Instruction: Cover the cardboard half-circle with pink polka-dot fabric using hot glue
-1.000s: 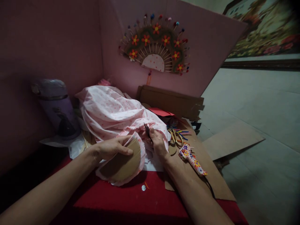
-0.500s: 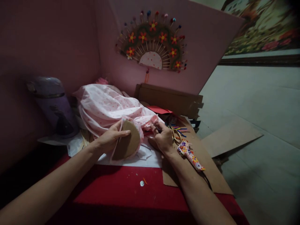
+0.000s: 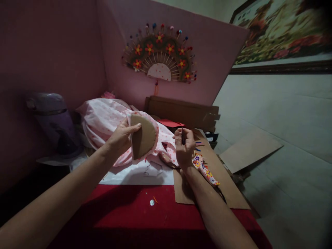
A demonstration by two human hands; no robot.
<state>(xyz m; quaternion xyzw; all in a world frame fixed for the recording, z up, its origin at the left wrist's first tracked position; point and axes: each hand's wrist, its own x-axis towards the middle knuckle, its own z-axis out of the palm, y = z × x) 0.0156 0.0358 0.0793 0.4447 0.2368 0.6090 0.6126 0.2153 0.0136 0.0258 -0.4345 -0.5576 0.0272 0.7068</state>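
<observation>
My left hand (image 3: 124,133) pinches a half-round piece of cardboard (image 3: 142,141) by its straight edge, thumb on the brown face. Pink dotted fabric shows around the curved rim of this piece. My right hand (image 3: 184,145) is closed to the right of the piece, apart from it, with a slim dark object (image 3: 183,135) between thumb and fingers; its kind cannot be made out. Behind both hands lies a heap of pink dotted fabric (image 3: 101,116). A glue gun (image 3: 206,171) with a flowery cover rests beside my right wrist, and a bit of gold handle shows there.
White paper (image 3: 140,176) and a cardboard sheet (image 3: 228,193) lie on the red tablecloth (image 3: 124,211). A purple flask (image 3: 55,126) stands at the left. Red paper (image 3: 171,122) and cardboard strips (image 3: 178,109) are at the back. A decorated fan (image 3: 159,57) hangs on the pink wall.
The half-round piece has come up and tilted to face me more. My right hand has drawn away from the fabric and risen, its fingers now pointing up. The view has shifted slightly.
</observation>
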